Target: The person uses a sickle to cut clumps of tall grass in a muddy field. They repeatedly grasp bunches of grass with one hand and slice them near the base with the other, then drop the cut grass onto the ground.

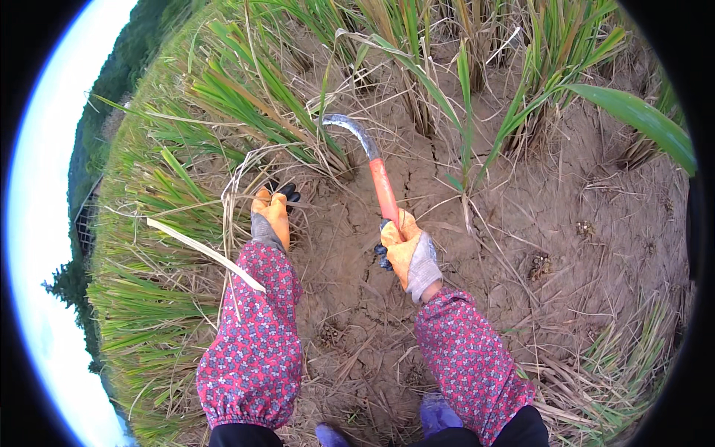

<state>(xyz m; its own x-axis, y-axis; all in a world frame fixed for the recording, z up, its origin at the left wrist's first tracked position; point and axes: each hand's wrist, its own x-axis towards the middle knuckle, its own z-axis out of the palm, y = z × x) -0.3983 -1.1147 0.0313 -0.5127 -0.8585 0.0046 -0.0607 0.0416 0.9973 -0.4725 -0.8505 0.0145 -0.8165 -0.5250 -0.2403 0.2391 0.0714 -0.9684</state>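
Note:
My right hand (410,248), in an orange and grey work glove with dark fingertips, grips the orange handle (384,190) of a sickle. Its curved metal blade (354,131) points up and left, the tip beside the base of a leaning rice clump (279,112). My left hand (272,209), gloved alike, is low at the edge of the standing rice with its fingers curled. Dry straw (229,207) runs beside it, and a pale dry leaf (206,251) crosses the left sleeve. Whether the fingers hold any straw is hard to see.
Cracked brown soil (346,268) bears cut stubble (540,265) and loose straw. More rice clumps (424,72) stand ahead, and rice plants (156,324) line the left. Cut stalks (603,374) lie at lower right. Purple boots (438,413) show below.

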